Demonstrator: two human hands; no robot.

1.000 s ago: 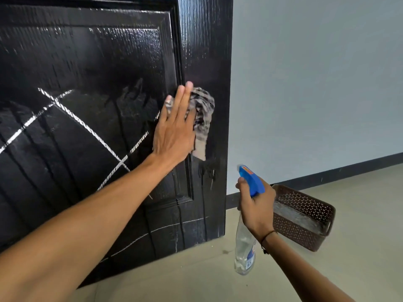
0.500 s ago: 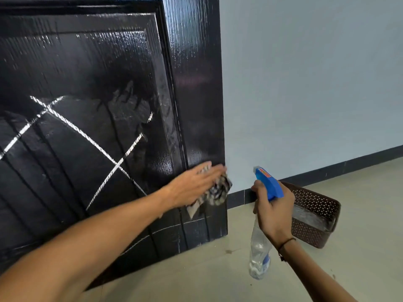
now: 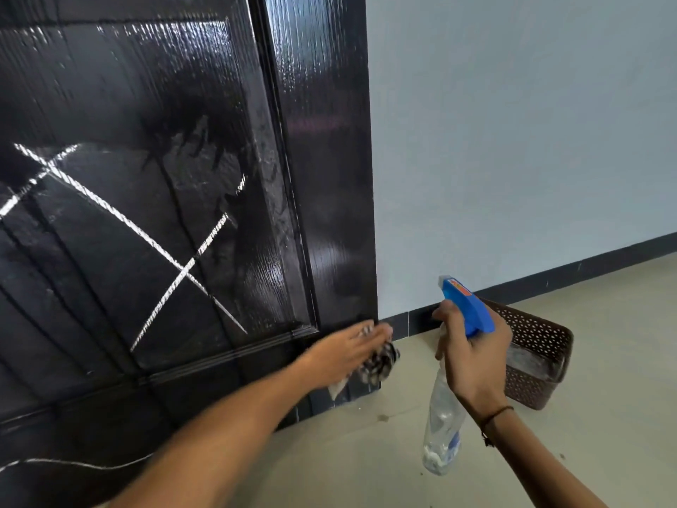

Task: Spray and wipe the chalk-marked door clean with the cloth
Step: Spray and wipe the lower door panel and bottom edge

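Pressing low on the door [image 3: 322,148], the left hand [image 3: 344,352] has its fingers laid out fairly straight and close together over the checked cloth [image 3: 381,361], flattening it against the door's bottom right corner, just above the floor [image 3: 366,452]. It's blurred, so finer detail of the fingers is hard to call. Over on the right, the right hand [image 3: 472,355] is wrapped round the neck of the spray bottle [image 3: 445,416], fingers curled tight below the blue trigger head [image 3: 467,306], nozzle pointing up and left, clear body hanging down. White chalk lines [image 3: 121,218] cross the door's wet, glossy panel, and another runs along the bottom rail. Behind the bottle, a brown perforated basket [image 3: 535,339] sits on the floor against the pale wall [image 3: 513,122].
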